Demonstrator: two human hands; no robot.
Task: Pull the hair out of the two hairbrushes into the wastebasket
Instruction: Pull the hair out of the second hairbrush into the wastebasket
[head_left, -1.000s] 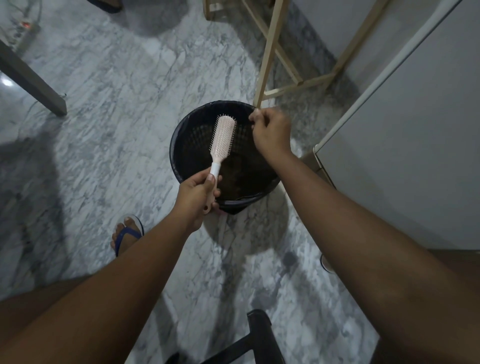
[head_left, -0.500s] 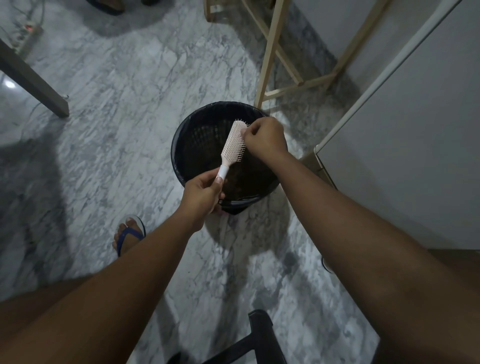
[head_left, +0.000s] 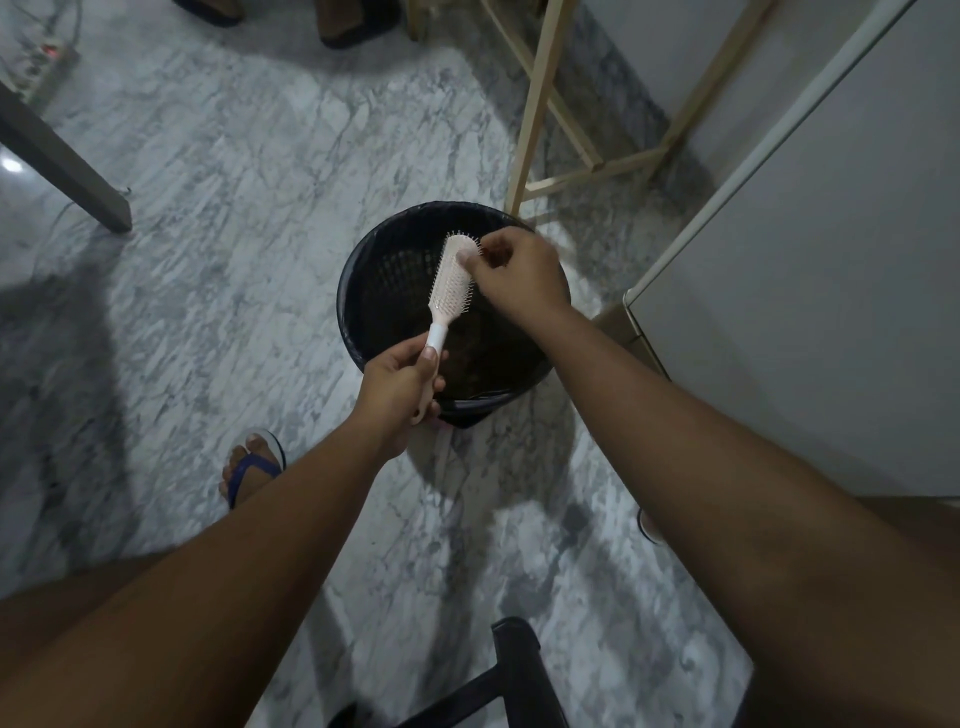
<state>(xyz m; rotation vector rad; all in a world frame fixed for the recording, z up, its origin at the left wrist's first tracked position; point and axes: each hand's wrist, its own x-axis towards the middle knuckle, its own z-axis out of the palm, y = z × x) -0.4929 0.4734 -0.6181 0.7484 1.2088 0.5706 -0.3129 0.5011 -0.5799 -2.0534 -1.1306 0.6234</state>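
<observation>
A person stands over a black mesh wastebasket (head_left: 347, 270) lined with a dark bag, seen from above with both bare arms reaching forward. The left hand (head_left: 400, 384) wraps firmly round the handle of a pale pink hairbrush (head_left: 453, 278) and holds it tilted up and away, so the head hangs directly above the basket's opening; this looks meant to let anything pulled free drop straight in. The right hand (head_left: 519, 275) curls over the far end of the brush head, its fingertips (head_left: 470, 254) pinched narrowly at the bristles. Whether strands are caught between them is too fine to tell. Only this one brush is in view. The basket sits on a grey-veined marble floor (head_left: 260, 208), just beside the legs of a light wooden frame (head_left: 535, 104) and near a white cabinet (head_left: 805, 260) on the right. A grey table leg (head_left: 62, 161) stands well apart to the left. A foot in a blue sandal (head_left: 252, 467) is planted near the basket. Nothing blocks the opening.
</observation>
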